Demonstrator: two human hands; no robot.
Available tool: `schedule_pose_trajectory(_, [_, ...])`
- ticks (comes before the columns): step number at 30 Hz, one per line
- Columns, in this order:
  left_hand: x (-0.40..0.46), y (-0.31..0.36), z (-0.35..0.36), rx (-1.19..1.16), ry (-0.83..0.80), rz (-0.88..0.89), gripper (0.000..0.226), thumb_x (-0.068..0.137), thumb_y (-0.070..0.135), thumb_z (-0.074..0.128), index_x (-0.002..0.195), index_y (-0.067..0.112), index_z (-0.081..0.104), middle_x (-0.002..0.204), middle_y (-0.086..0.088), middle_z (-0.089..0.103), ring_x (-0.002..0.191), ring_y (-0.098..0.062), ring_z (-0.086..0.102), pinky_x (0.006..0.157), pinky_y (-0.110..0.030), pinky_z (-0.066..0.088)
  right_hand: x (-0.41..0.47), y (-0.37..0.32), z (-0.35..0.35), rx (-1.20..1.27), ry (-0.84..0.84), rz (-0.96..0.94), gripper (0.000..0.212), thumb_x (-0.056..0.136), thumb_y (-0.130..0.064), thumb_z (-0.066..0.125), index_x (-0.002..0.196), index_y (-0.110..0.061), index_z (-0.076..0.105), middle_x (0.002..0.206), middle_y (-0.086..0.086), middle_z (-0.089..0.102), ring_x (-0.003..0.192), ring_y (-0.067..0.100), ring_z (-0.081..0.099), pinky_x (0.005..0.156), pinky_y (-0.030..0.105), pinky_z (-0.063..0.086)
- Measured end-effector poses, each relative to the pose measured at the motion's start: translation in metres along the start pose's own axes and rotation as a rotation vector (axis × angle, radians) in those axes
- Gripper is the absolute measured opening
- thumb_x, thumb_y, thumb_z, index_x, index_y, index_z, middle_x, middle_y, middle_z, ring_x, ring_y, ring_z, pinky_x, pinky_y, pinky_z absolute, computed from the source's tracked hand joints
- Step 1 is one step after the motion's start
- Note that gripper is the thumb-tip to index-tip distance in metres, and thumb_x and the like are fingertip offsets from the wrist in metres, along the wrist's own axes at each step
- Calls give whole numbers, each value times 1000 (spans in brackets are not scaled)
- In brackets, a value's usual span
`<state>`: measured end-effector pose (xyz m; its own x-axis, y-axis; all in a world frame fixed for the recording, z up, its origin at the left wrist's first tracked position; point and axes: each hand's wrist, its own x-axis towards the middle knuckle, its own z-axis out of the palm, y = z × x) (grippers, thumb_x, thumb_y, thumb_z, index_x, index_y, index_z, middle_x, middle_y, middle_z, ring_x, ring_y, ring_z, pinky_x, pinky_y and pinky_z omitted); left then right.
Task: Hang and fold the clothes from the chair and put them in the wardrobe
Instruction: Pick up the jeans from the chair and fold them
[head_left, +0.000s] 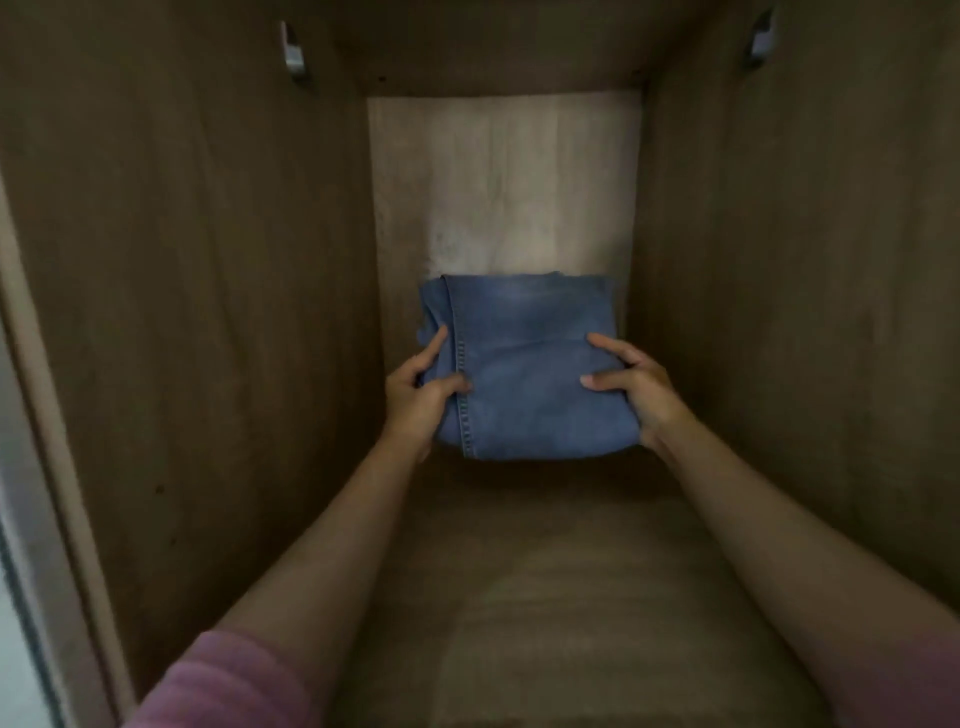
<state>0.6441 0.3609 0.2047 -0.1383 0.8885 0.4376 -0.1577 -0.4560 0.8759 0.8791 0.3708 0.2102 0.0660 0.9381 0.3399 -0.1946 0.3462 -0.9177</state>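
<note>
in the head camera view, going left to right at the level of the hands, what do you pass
Wardrobe left wall → left hand → folded jeans → right hand → wardrobe right wall.

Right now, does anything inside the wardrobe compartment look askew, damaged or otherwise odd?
Nothing stands out. The folded jeans look square and neat, gripped at their sides by the left hand and right hand inside the wardrobe. Whether they rest on the shelf yet is unclear.
</note>
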Motion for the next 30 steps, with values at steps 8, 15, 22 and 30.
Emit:
schedule_pose_trajectory(8, [2,-76,-22,305,208,-181,45,82,-6,58,126,2,57,120,-6,60,108,-21,58,94,-27,46,9,90,-11,-447,208,74,35,81,-9,73,115,-6,66,113,12,65,102,21,61,80,20,44])
schedule_pose_trajectory(15, [-19,-68,-4,560,-15,28,37,87,10,64,124,9,60,124,-3,58,116,-13,51,93,-16,37,-14,88,13,-703,115,-235,34,81,-22,73,113,-11,66,113,3,65,107,15,58,87,14,38])
schedule_pose_trajectory(22, [-17,-105,-16,853,-175,73,49,86,29,67,132,21,54,152,-8,32,140,-24,29,115,-30,21,-22,109,-1,-1208,-105,-157,56,90,-56,50,140,-31,43,155,1,30,144,22,23,117,45,18])
schedule_pose_trajectory(30, [-17,-90,-17,976,-303,-76,64,91,39,58,147,23,31,159,-7,13,146,-29,3,118,-40,7,-21,105,3,-1299,-173,-82,64,91,-60,42,147,-30,31,160,7,12,147,25,9,117,51,14])
